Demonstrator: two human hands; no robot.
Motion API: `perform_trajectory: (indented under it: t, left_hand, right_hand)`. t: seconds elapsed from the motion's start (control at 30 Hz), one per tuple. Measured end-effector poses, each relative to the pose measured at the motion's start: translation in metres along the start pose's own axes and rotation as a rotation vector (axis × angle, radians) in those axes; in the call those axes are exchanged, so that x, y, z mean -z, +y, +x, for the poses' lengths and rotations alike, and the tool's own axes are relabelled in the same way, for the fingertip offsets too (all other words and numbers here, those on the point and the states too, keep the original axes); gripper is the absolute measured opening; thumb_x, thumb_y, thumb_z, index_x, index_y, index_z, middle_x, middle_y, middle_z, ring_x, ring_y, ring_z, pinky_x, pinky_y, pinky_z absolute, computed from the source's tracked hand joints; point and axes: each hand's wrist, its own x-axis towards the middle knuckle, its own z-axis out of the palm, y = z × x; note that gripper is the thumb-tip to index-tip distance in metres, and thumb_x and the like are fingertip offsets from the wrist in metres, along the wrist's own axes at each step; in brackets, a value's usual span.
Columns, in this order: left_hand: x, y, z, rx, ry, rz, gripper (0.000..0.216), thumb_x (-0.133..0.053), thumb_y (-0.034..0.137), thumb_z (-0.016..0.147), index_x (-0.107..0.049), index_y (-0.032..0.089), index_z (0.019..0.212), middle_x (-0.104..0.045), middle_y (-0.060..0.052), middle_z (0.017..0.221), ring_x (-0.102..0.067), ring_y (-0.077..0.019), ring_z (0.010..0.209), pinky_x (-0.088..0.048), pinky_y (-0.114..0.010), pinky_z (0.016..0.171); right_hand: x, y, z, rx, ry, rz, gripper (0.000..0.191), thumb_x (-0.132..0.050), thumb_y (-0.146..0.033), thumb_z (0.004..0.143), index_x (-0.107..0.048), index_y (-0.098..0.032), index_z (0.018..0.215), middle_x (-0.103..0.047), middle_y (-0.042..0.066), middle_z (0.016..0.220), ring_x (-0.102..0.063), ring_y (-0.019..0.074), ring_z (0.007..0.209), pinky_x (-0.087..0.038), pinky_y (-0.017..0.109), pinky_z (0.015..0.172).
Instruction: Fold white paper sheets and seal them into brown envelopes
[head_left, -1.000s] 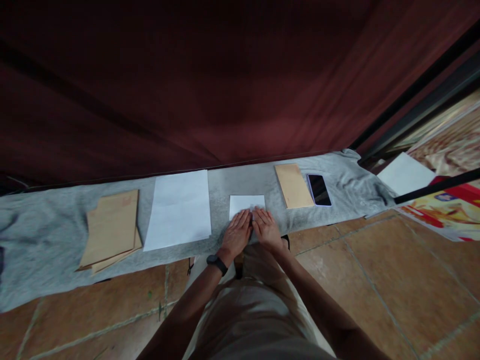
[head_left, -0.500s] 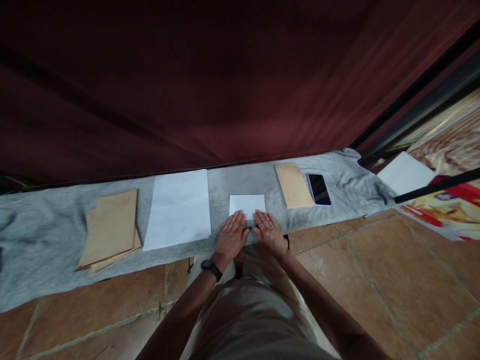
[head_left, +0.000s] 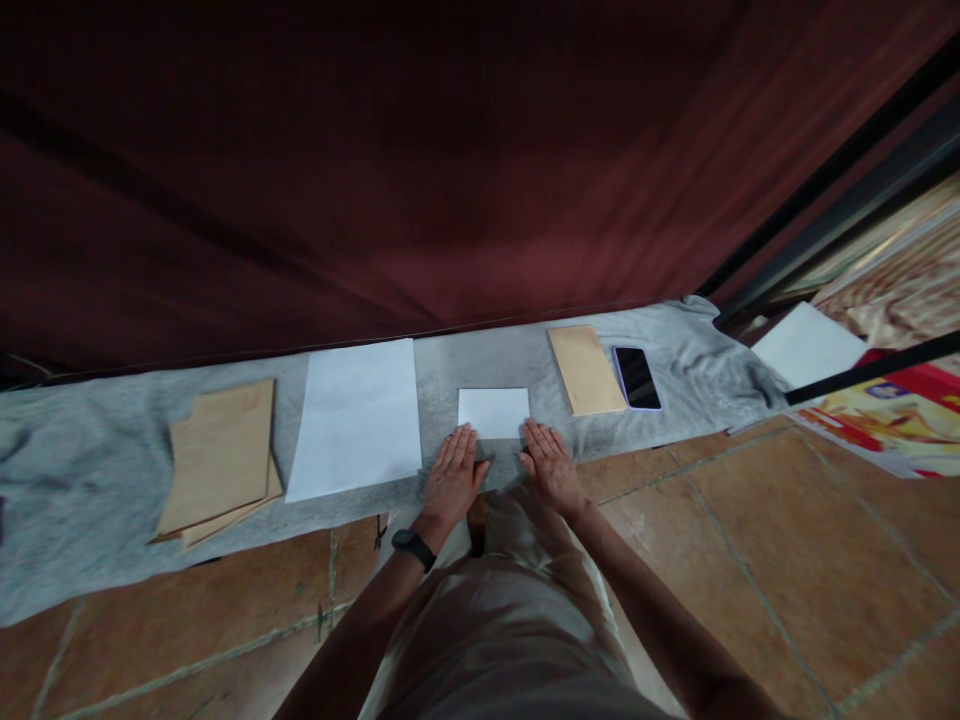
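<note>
A small folded white paper point(head_left: 493, 412) lies on a grey cloth point(head_left: 90, 470) spread over the floor. My left hand point(head_left: 451, 476) rests flat and open at the paper's near left corner, fingers stretched out. My right hand point(head_left: 553, 465) lies flat and open at the near right corner, fingertips by the paper's edge. Neither hand holds anything. A black band sits on my left wrist.
On the cloth lie a stack of brown envelopes point(head_left: 221, 457) at the left, large white sheets point(head_left: 360, 415), one brown envelope point(head_left: 586, 369) and a dark phone point(head_left: 637, 378). A maroon curtain point(head_left: 420, 160) hangs behind. White paper point(head_left: 808, 345) and a colourful print point(head_left: 885, 425) lie at right.
Both hands have slid off the folded paper toward me and moved apart, from side by side on it to its two near corners.
</note>
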Motion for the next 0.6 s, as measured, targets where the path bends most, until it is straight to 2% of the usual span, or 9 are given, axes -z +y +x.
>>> perform_trajectory:
  t: [0.17,0.33,0.47,0.6]
  left_hand:
    - [-0.003,-0.001,-0.001,0.006,0.002,-0.004,0.059,-0.038,0.039,0.102,-0.041,0.007,0.151,-0.042,-0.018,0.157,-0.033,-0.0268,0.15,-0.032,-0.047,0.123]
    - [-0.004,0.001,0.0,0.001,0.014,0.005,0.056,-0.038,0.036,0.102,-0.04,0.01,0.152,-0.036,-0.016,0.161,-0.028,-0.0278,0.152,-0.03,-0.05,0.124]
    - [-0.003,0.002,0.001,-0.024,0.022,0.026,0.053,-0.038,0.033,0.103,-0.043,0.011,0.15,-0.04,-0.014,0.159,-0.03,-0.0279,0.151,-0.028,-0.052,0.124]
    - [-0.003,0.002,0.001,-0.041,0.042,0.027,0.052,-0.038,0.032,0.102,-0.045,0.012,0.149,-0.042,-0.015,0.158,-0.032,-0.0274,0.151,-0.029,-0.052,0.124]
  right_hand:
    - [0.001,0.0,0.003,-0.03,0.003,0.027,0.053,-0.033,-0.032,0.106,-0.039,-0.012,0.154,-0.044,0.014,0.157,-0.036,0.0242,0.149,-0.028,0.049,0.123]
    - [0.0,-0.005,0.018,-0.017,-0.009,0.045,0.053,-0.033,-0.036,0.106,-0.04,-0.013,0.154,-0.043,0.013,0.158,-0.036,0.0242,0.148,-0.027,0.049,0.123]
    - [-0.007,-0.01,0.035,0.025,-0.027,0.03,0.051,-0.034,-0.037,0.106,-0.046,-0.015,0.151,-0.043,0.011,0.158,-0.036,0.024,0.148,-0.027,0.047,0.123]
    - [-0.015,-0.013,0.045,-0.019,-0.022,-0.003,0.049,-0.034,-0.037,0.107,-0.05,-0.017,0.148,-0.044,0.011,0.158,-0.037,0.0243,0.148,-0.029,0.047,0.122]
